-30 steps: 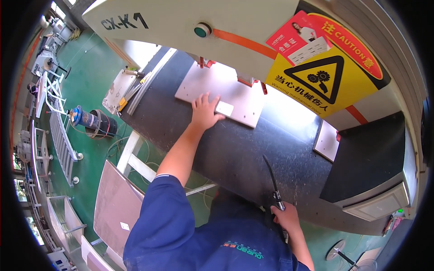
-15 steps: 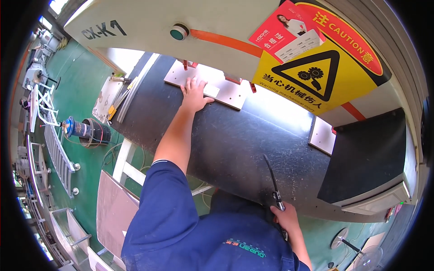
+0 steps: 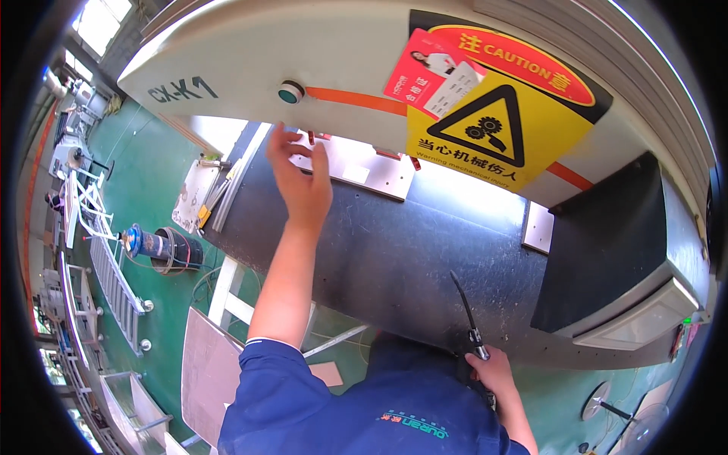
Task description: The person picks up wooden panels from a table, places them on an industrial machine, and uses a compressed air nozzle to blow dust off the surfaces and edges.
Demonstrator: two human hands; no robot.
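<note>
My left hand (image 3: 302, 180) is raised below the green round button (image 3: 290, 92) on the white machine housing (image 3: 212, 57). Its fingers are loosely bent and apart, with nothing visible between them. Behind it, a pale pink board (image 3: 379, 180) with small holes and a white label lies on the dark metal bed (image 3: 402, 250), partly hidden by the housing. Low on the right, my right hand (image 3: 491, 373) is closed around a black-and-silver air blow gun (image 3: 477, 343), whose long thin nozzle points up over the bed.
A yellow warning sticker (image 3: 470, 148) is on the housing. A second board (image 3: 537, 227) sits beside a black box (image 3: 599, 250) at right. Tools (image 3: 216, 199) lie at the bed's left end. A blue cylinder (image 3: 148, 244), leaning panels (image 3: 201, 364) and metal frames (image 3: 114, 277) occupy the green floor.
My left hand has lifted off the board and moved up toward the button. The board has shifted back under the housing. My right hand still holds the blow gun.
</note>
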